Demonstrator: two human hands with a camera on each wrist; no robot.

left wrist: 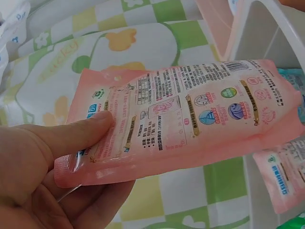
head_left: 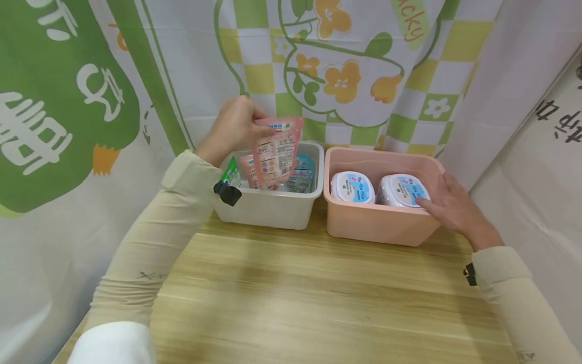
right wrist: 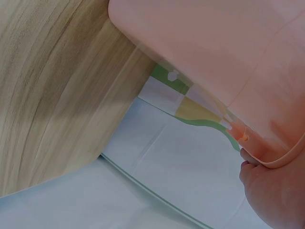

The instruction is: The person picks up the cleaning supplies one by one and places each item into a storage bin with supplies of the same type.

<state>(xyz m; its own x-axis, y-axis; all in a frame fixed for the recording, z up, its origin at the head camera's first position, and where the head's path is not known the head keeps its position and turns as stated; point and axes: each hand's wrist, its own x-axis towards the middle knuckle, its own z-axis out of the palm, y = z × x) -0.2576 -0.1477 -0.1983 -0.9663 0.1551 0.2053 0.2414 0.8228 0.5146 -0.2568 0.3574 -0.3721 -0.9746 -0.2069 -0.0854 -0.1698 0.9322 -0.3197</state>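
Note:
My left hand (head_left: pixel 238 126) pinches a pink pouch (head_left: pixel 278 156) by its top end, thumb on the printed face. The pouch hangs over the white bin (head_left: pixel 268 208); close up in the left wrist view, its back is covered in small print and round icons. Inside that bin are another pink pouch (left wrist: pixel 279 179), a teal pack (head_left: pixel 301 174) and a green pack (head_left: pixel 232 173). My right hand (head_left: pixel 459 210) holds the right rim of the pink bin (head_left: pixel 373 222), thumb over the edge and fingertips outside. Two white lidded tubs (head_left: pixel 353 187) with blue labels sit in it.
Both bins stand side by side at the back of a wooden table (head_left: pixel 318 298). A patterned curtain (head_left: pixel 254 60) hangs right behind them. White cloth (head_left: pixel 545 192) rises on the right, and a green-printed cloth (head_left: pixel 41 126) on the left.

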